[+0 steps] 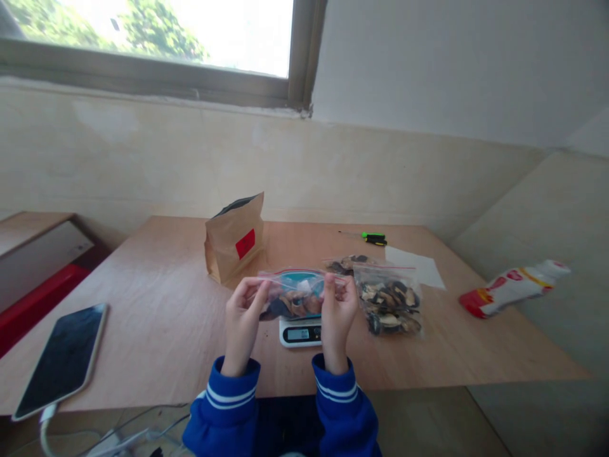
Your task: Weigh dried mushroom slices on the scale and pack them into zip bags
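A clear zip bag (297, 303) of dried brown slices, which look like mushrooms, is held up between my two hands. My left hand (245, 317) pinches its top left corner, thumb over fingers. At the top right corner my right hand (339, 311) pinches the bag the same way. Below and behind the bag is a white digital scale (299, 334), its display seeming to read zero; a blue-green round surface above it is partly covered by the bag. Just right of my right hand lies another filled zip bag (389, 301), with a further bag (349, 263) behind it.
A brown paper pouch (233, 244) with a red label stands at the back left. Screwdrivers (375, 238) and white paper (413, 265) lie at the back right. A red-and-white bottle (511, 289) is by the right edge, a tablet (64, 355) with a cable at the left.
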The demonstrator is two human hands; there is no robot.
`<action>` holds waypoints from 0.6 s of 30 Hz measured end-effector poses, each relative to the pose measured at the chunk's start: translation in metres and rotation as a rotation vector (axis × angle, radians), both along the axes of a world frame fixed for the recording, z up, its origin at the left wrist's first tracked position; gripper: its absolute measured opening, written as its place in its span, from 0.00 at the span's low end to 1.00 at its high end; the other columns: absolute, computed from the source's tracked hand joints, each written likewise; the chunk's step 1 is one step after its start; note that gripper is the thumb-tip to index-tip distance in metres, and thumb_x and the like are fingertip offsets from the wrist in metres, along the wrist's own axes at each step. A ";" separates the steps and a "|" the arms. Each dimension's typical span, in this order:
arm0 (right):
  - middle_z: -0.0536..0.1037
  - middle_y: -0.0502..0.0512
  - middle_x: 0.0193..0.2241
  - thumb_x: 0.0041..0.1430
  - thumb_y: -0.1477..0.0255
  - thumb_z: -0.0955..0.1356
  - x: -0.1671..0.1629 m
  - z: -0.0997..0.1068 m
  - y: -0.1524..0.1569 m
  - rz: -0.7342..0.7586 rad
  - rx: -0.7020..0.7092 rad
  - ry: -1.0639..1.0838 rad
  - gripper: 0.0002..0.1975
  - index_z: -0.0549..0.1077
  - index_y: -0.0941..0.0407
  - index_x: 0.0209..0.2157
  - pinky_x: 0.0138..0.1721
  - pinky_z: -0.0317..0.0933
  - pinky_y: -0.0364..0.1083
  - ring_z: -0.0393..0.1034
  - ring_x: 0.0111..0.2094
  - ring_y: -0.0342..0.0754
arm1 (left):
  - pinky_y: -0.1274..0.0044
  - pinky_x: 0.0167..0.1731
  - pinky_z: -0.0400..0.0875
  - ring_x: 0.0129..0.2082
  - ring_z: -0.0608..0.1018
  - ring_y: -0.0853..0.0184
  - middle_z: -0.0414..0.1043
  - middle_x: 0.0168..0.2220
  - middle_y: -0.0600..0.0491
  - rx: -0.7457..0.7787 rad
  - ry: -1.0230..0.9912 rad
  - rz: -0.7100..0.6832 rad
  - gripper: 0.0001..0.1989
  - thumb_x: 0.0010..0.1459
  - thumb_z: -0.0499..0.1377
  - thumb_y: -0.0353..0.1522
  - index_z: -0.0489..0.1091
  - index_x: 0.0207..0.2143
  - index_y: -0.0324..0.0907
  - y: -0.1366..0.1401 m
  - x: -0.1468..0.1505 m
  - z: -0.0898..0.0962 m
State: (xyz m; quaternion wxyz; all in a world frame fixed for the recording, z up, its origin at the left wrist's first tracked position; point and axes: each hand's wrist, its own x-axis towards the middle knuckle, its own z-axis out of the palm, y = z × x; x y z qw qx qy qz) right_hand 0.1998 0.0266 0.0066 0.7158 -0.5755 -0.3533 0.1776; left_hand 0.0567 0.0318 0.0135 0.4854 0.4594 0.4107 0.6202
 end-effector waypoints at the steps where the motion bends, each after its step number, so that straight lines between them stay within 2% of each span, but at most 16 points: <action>1: 0.66 0.45 0.18 0.54 0.51 0.67 0.001 0.000 -0.001 0.058 0.006 -0.015 0.20 0.64 0.54 0.26 0.24 0.61 0.43 0.63 0.20 0.43 | 0.77 0.29 0.75 0.30 0.80 0.65 0.77 0.29 0.52 -0.007 -0.006 0.042 0.13 0.54 0.63 0.42 0.71 0.31 0.41 0.002 0.001 0.002; 3: 0.71 0.48 0.20 0.55 0.51 0.67 0.002 -0.002 -0.005 0.164 0.018 -0.043 0.20 0.68 0.55 0.30 0.25 0.63 0.43 0.67 0.23 0.45 | 0.80 0.25 0.72 0.28 0.79 0.67 0.76 0.29 0.53 -0.008 -0.019 0.100 0.13 0.55 0.62 0.42 0.70 0.32 0.41 0.006 -0.001 0.001; 6: 0.75 0.51 0.24 0.56 0.53 0.67 0.004 -0.004 -0.014 0.247 0.016 -0.079 0.19 0.71 0.56 0.35 0.27 0.66 0.43 0.70 0.25 0.46 | 0.82 0.25 0.71 0.26 0.78 0.70 0.75 0.28 0.55 -0.015 -0.037 0.108 0.14 0.55 0.62 0.43 0.69 0.33 0.41 0.005 -0.009 -0.003; 9: 0.75 0.50 0.22 0.59 0.55 0.65 0.005 -0.006 -0.022 0.249 0.017 -0.097 0.18 0.72 0.56 0.34 0.26 0.65 0.43 0.69 0.23 0.45 | 0.82 0.26 0.71 0.24 0.76 0.72 0.74 0.27 0.56 -0.048 -0.046 0.077 0.14 0.55 0.62 0.43 0.69 0.32 0.41 -0.003 -0.015 -0.007; 14: 0.73 0.49 0.21 0.62 0.56 0.63 0.005 -0.004 -0.030 0.246 0.041 -0.094 0.18 0.70 0.56 0.29 0.27 0.64 0.43 0.68 0.22 0.43 | 0.85 0.21 0.68 0.20 0.72 0.76 0.72 0.24 0.58 -0.076 -0.082 0.128 0.15 0.53 0.63 0.43 0.70 0.32 0.41 -0.015 -0.012 -0.007; 18: 0.74 0.49 0.20 0.65 0.58 0.61 0.008 -0.003 -0.035 0.238 0.031 -0.108 0.19 0.70 0.56 0.27 0.27 0.63 0.43 0.67 0.22 0.43 | 0.84 0.23 0.69 0.22 0.76 0.74 0.74 0.27 0.58 -0.118 -0.159 0.120 0.14 0.51 0.65 0.41 0.69 0.33 0.41 -0.018 -0.008 -0.002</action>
